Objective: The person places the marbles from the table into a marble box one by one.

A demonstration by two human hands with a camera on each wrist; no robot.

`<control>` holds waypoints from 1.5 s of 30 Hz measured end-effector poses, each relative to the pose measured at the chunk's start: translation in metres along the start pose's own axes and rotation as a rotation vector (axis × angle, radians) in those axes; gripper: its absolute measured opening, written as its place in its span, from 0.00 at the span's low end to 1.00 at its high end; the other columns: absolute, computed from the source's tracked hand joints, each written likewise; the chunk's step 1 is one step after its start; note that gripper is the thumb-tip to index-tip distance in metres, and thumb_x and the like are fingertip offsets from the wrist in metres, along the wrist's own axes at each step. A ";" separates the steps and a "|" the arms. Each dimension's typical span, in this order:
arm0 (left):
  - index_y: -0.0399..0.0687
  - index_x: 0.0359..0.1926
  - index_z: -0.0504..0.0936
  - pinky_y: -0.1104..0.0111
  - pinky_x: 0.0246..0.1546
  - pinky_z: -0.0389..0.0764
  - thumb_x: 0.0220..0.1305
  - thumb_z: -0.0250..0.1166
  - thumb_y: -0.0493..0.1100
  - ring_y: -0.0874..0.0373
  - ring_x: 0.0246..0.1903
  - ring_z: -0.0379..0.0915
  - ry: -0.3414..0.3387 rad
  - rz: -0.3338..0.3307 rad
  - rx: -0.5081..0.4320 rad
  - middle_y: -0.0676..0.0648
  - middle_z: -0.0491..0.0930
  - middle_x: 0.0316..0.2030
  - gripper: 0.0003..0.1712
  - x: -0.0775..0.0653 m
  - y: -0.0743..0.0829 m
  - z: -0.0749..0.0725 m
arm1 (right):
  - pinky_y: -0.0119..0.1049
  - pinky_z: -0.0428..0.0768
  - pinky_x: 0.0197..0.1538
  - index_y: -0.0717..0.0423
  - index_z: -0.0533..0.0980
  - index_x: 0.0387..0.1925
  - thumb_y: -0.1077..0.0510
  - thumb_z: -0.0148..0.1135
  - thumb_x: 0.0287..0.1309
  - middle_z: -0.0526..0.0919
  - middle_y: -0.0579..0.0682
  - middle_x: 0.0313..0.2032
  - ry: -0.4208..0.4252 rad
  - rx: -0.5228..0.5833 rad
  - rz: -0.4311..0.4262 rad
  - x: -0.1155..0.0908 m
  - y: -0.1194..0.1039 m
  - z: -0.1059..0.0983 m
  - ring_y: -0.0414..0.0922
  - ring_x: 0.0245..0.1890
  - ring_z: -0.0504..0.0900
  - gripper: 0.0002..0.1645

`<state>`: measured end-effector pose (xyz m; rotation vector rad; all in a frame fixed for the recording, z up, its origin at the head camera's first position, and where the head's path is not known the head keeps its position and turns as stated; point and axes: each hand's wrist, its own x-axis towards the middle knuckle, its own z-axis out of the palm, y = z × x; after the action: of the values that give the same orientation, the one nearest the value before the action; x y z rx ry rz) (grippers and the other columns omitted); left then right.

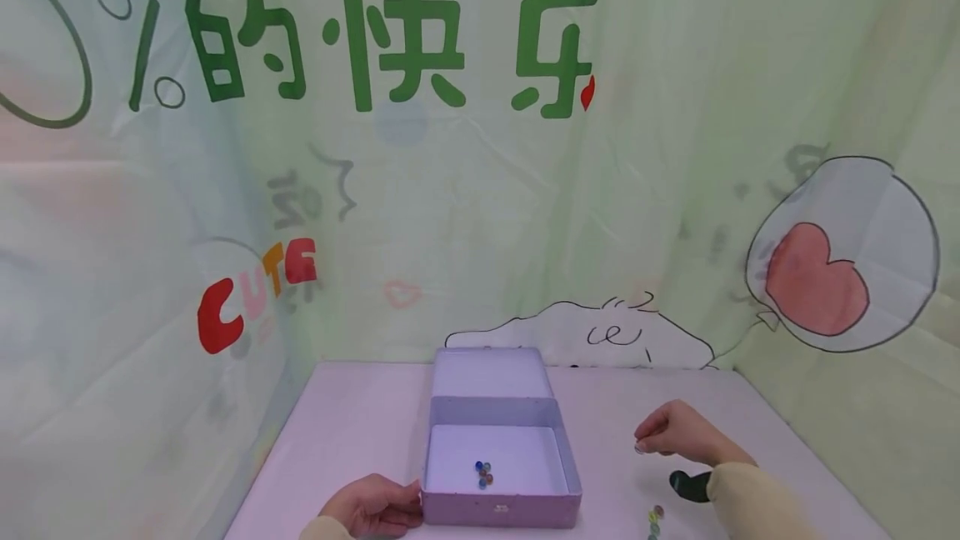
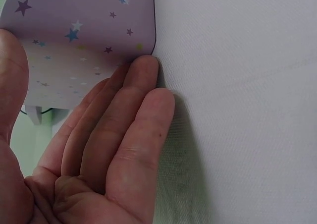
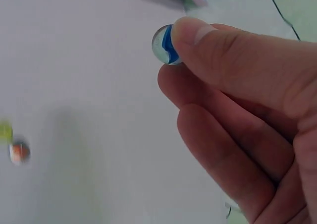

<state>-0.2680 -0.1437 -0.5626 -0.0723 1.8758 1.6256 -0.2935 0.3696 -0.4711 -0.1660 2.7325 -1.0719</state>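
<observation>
My right hand (image 1: 686, 432) pinches a clear glass marble (image 3: 161, 46) with a blue swirl between thumb and fingertips, over the right side of the table. My left hand (image 1: 372, 502) touches the front left corner of a lilac box (image 1: 461, 511), its fingers fairly straight. In the left wrist view the fingertips press at the edge of the star-printed box wall (image 2: 84, 23). The box lies with its lid (image 1: 489, 373) folded back. Several blue, pale and amber marbles (image 1: 483, 473) sit together on its floor.
A short row of marbles (image 1: 655, 521) lies on the table (image 1: 600, 473) near its front edge, right of the box. A dark rounded object (image 1: 688, 486) is beside the right sleeve (image 1: 757, 502). Printed curtains (image 1: 487, 215) enclose the table's back and sides.
</observation>
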 end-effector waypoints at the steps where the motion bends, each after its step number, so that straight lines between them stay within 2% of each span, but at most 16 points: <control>1: 0.29 0.51 0.85 0.59 0.50 0.87 0.73 0.64 0.49 0.55 0.42 0.87 0.000 -0.002 -0.007 0.36 0.89 0.45 0.23 0.000 -0.001 -0.001 | 0.43 0.87 0.40 0.62 0.86 0.37 0.62 0.75 0.56 0.90 0.51 0.33 -0.007 0.005 -0.010 0.005 -0.007 0.006 0.45 0.34 0.84 0.08; 5: 0.29 0.51 0.85 0.57 0.52 0.86 0.73 0.65 0.49 0.54 0.43 0.87 -0.002 -0.016 -0.034 0.36 0.89 0.45 0.24 0.000 -0.002 -0.004 | 0.43 0.87 0.40 0.62 0.86 0.37 0.61 0.76 0.55 0.90 0.50 0.33 -0.024 0.015 -0.059 0.027 -0.039 0.030 0.47 0.34 0.85 0.09; 12: 0.29 0.51 0.85 0.59 0.50 0.87 0.72 0.66 0.50 0.56 0.42 0.88 0.011 -0.032 -0.007 0.38 0.89 0.44 0.24 0.003 0.000 -0.007 | 0.41 0.85 0.39 0.63 0.87 0.38 0.62 0.76 0.55 0.90 0.50 0.32 -0.086 0.036 -0.167 0.065 -0.085 0.072 0.45 0.32 0.84 0.09; 16: 0.30 0.51 0.86 0.60 0.49 0.88 0.71 0.67 0.50 0.56 0.41 0.88 0.016 -0.028 0.013 0.38 0.89 0.44 0.24 0.004 0.004 -0.005 | 0.37 0.84 0.36 0.62 0.88 0.35 0.63 0.77 0.53 0.89 0.48 0.29 -0.135 0.000 -0.199 0.083 -0.098 0.098 0.42 0.29 0.82 0.08; 24: 0.30 0.50 0.86 0.57 0.51 0.87 0.71 0.67 0.50 0.54 0.41 0.88 0.021 -0.055 0.003 0.37 0.89 0.43 0.23 0.006 0.007 -0.003 | 0.34 0.80 0.31 0.59 0.87 0.29 0.68 0.77 0.49 0.86 0.47 0.24 -0.215 -0.117 -0.142 0.096 -0.108 0.141 0.42 0.24 0.80 0.05; 28: 0.30 0.50 0.86 0.57 0.51 0.87 0.71 0.66 0.49 0.53 0.42 0.89 0.029 -0.065 0.002 0.36 0.89 0.44 0.23 0.007 0.008 -0.006 | 0.34 0.80 0.31 0.58 0.87 0.29 0.69 0.76 0.48 0.86 0.47 0.24 -0.226 -0.136 -0.146 0.101 -0.111 0.150 0.42 0.25 0.81 0.06; 34: 0.29 0.50 0.86 0.56 0.52 0.86 0.72 0.66 0.49 0.53 0.43 0.89 0.029 -0.059 -0.003 0.36 0.89 0.44 0.23 0.006 0.008 -0.008 | 0.35 0.81 0.32 0.56 0.87 0.29 0.68 0.77 0.49 0.86 0.47 0.25 -0.216 -0.150 -0.129 0.101 -0.119 0.153 0.43 0.25 0.80 0.06; 39: 0.30 0.49 0.86 0.57 0.51 0.87 0.72 0.66 0.49 0.53 0.42 0.89 0.040 -0.054 -0.003 0.36 0.89 0.43 0.22 0.003 0.009 -0.006 | 0.36 0.80 0.33 0.53 0.87 0.28 0.68 0.77 0.48 0.85 0.46 0.25 -0.203 -0.175 -0.134 0.104 -0.112 0.157 0.43 0.26 0.80 0.08; 45: 0.30 0.49 0.87 0.58 0.50 0.87 0.71 0.67 0.49 0.54 0.41 0.88 0.040 -0.055 0.000 0.37 0.89 0.43 0.23 0.005 0.007 -0.004 | 0.35 0.80 0.32 0.54 0.87 0.29 0.68 0.76 0.47 0.85 0.45 0.25 -0.183 -0.184 -0.155 0.102 -0.110 0.153 0.42 0.26 0.80 0.08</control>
<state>-0.2771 -0.1442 -0.5592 -0.1560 1.8874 1.5980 -0.3545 0.1703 -0.5206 -0.4860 2.6817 -0.7941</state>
